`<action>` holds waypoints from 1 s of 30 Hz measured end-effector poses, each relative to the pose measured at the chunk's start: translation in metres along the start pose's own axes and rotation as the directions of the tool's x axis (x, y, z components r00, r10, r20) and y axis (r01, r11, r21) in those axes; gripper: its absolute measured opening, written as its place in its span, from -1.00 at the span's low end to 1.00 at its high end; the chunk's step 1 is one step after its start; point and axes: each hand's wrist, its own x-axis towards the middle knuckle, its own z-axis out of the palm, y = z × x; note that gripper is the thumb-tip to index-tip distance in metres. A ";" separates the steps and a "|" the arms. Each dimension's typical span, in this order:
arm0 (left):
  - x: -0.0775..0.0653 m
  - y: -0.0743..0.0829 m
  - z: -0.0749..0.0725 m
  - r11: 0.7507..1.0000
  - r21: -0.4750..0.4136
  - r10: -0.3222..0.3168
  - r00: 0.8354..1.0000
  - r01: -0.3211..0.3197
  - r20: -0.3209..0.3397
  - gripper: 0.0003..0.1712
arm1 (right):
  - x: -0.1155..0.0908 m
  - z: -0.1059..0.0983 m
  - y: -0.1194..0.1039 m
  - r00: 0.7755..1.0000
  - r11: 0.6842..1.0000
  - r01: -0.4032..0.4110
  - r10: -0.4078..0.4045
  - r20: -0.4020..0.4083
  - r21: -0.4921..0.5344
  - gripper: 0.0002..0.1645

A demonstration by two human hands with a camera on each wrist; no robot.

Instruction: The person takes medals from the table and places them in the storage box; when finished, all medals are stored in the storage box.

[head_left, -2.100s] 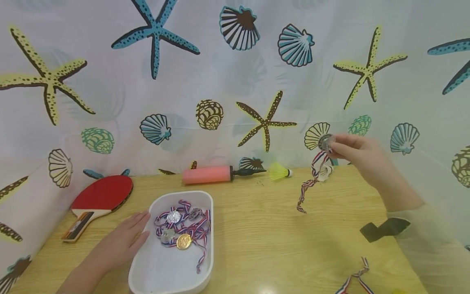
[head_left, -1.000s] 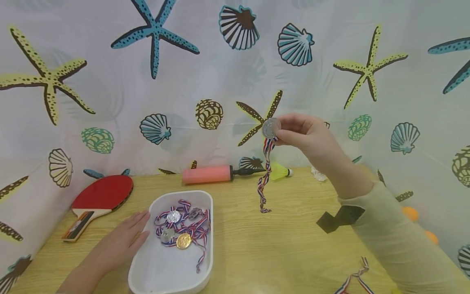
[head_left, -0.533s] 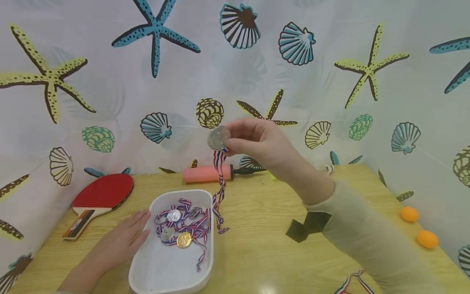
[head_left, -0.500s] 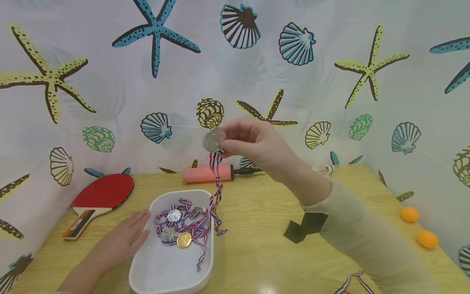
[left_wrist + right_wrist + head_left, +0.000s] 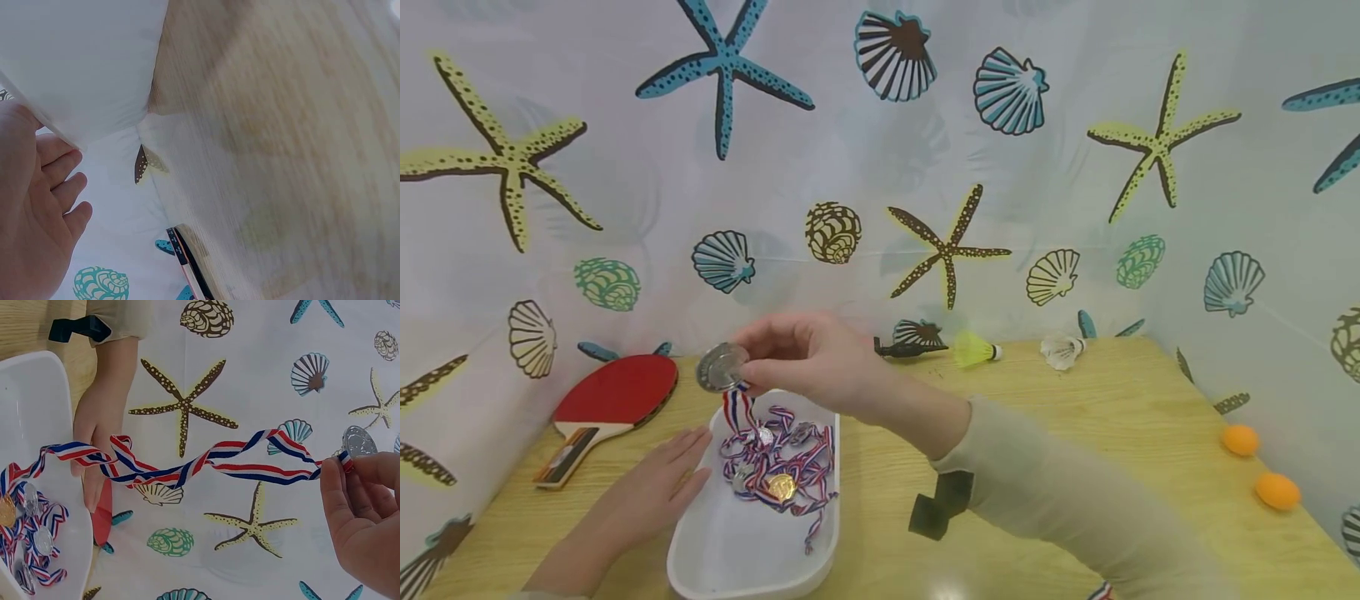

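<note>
My right hand (image 5: 823,362) pinches a silver medal (image 5: 718,367) by its edge, above the far left part of a white tub (image 5: 737,558). The medal's red, white and blue ribbon (image 5: 250,473) hangs down, its lower end reaching the ribbons in the tub. Several medals with tangled striped ribbons lie there, among them a gold medal (image 5: 782,487) and silver ones. My left hand (image 5: 640,500) rests at the tub's left rim, fingers fairly straight; in the left wrist view its fingertips (image 5: 78,215) show beside the tub's wall.
A red table tennis bat (image 5: 617,392) lies left of the tub. Along the back are a black pump nozzle (image 5: 910,350), a yellow shuttlecock (image 5: 973,349) and a white shuttlecock (image 5: 1063,352). Two orange balls (image 5: 1276,492) sit at the right, and another striped ribbon (image 5: 1101,592) shows at the front edge.
My right hand has carried the silver medal leftward from the back right of the table and lowered it above the tub. The left hand has stayed at the tub's rim.
</note>
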 end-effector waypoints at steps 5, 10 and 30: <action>0.001 -0.001 -0.001 1.000 -0.013 -0.019 1.000 0.019 0.015 -0.34 | 0.007 0.013 0.011 1.000 1.000 -0.010 0.010 0.012 0.026 -0.74; 0.000 -0.001 -0.001 1.000 -0.006 -0.015 1.000 0.015 0.014 -0.37 | 0.010 0.019 0.015 1.000 0.999 -0.015 0.014 0.009 0.045 -0.74; -0.001 0.001 -0.005 1.000 -0.021 0.015 1.000 -0.015 0.009 -0.34 | 0.000 0.035 0.106 0.941 0.942 -0.333 0.335 0.051 -0.042 -0.74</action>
